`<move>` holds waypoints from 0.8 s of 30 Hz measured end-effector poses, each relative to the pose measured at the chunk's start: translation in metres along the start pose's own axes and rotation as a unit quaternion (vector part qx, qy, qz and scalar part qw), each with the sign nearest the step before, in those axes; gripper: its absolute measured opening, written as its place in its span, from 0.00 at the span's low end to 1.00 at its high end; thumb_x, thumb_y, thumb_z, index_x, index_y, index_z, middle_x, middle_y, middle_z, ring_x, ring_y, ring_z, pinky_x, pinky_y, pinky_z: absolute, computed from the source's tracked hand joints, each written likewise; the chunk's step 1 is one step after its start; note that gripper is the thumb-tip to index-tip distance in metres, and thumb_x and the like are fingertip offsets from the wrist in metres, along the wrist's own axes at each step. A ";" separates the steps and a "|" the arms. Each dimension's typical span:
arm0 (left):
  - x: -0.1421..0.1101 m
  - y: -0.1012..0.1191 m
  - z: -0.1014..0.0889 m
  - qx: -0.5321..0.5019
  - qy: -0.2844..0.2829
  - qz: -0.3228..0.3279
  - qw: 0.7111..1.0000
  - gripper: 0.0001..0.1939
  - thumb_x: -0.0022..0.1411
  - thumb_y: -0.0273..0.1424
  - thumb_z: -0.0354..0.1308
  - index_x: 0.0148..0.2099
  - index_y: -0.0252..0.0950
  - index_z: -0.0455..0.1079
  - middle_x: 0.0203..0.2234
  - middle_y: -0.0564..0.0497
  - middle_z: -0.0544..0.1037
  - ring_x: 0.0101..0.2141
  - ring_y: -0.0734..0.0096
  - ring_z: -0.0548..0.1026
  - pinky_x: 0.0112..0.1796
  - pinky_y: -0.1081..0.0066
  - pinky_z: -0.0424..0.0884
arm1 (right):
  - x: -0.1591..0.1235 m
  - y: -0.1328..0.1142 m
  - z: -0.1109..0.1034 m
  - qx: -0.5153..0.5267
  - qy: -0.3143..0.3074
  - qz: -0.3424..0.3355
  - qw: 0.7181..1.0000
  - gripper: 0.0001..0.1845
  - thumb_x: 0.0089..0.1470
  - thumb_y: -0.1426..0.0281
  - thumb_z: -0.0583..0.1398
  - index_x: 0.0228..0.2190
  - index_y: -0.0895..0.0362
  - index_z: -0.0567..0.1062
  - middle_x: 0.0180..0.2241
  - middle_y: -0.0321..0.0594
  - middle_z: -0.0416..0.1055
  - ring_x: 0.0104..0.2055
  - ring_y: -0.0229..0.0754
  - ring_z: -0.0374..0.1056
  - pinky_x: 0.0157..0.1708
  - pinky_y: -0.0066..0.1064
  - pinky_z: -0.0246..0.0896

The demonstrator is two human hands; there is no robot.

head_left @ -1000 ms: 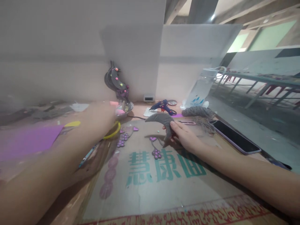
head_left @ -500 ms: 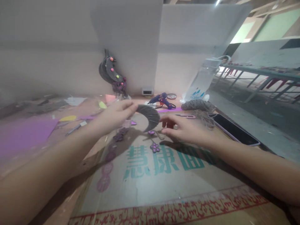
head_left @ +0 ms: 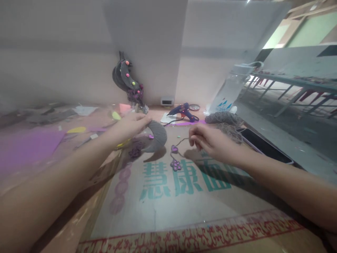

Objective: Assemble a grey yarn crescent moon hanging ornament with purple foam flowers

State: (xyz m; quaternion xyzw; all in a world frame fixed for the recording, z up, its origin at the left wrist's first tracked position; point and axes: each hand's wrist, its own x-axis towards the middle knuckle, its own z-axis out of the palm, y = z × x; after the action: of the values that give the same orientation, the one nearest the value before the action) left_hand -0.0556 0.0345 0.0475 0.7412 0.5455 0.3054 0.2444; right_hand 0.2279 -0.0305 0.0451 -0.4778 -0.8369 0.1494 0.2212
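Note:
My left hand (head_left: 135, 124) pinches the upper tip of a grey yarn-wrapped crescent (head_left: 159, 135), tilted just over the cardboard. To its right, my right hand (head_left: 204, 138) has its fingers closed on the end of a grey yarn string (head_left: 181, 141). Along this string sit a small purple heart piece (head_left: 174, 149) and, lower down, a grey-edged purple flower (head_left: 176, 165) that lies on or close to the cardboard (head_left: 181, 214). Several dark purple flower pieces (head_left: 136, 149) are beneath and beside my left hand, partly blurred. Another small purple piece (head_left: 151, 136) lies behind the crescent.
A blue glue gun (head_left: 183, 111) rests at the back near a small white display device (head_left: 167, 102). Grey yarn (head_left: 223, 119), a water bottle (head_left: 228, 91) and a phone (head_left: 264, 146) stand or lie right. A decorated crescent ornament (head_left: 126, 77) hangs back left; purple sheet (head_left: 28, 151) lies left.
My left hand has shifted the crescent left and tilted it. My right hand, formerly beside the crescent, has taken hold of the string's end and drawn it up to the right.

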 end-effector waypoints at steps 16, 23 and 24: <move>-0.021 0.004 0.045 0.212 -0.088 0.066 0.971 0.20 0.66 0.42 0.43 0.31 0.37 0.70 0.31 0.47 0.79 0.32 0.60 0.75 0.30 0.67 0.62 | 0.012 0.025 -0.031 -0.154 0.068 -0.022 0.986 0.14 0.60 0.61 0.56 0.40 0.52 0.79 0.37 0.42 0.78 0.37 0.47 0.71 0.36 0.36 0.61; -0.026 0.004 0.062 0.295 -0.062 0.103 0.948 0.21 0.69 0.39 0.40 0.34 0.37 0.71 0.32 0.43 0.80 0.33 0.57 0.76 0.30 0.65 0.60 | 0.042 0.038 0.015 -0.125 -0.021 -0.024 0.992 0.14 0.58 0.66 0.58 0.45 0.53 0.78 0.38 0.42 0.78 0.35 0.44 0.71 0.34 0.32 0.58; -0.026 0.004 0.062 0.296 -0.061 0.104 0.948 0.21 0.69 0.38 0.40 0.35 0.37 0.71 0.33 0.43 0.80 0.33 0.57 0.76 0.31 0.65 0.60 | 0.048 0.039 0.021 -0.130 -0.022 -0.027 0.991 0.15 0.57 0.67 0.59 0.46 0.54 0.78 0.38 0.43 0.78 0.35 0.44 0.70 0.34 0.32 0.58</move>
State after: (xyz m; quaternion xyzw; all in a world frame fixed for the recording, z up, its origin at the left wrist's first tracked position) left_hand -0.0142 0.0064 0.0017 0.8502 0.5151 0.1080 0.0140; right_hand 0.2245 0.0292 0.0204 -0.4760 -0.8667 0.0436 0.1430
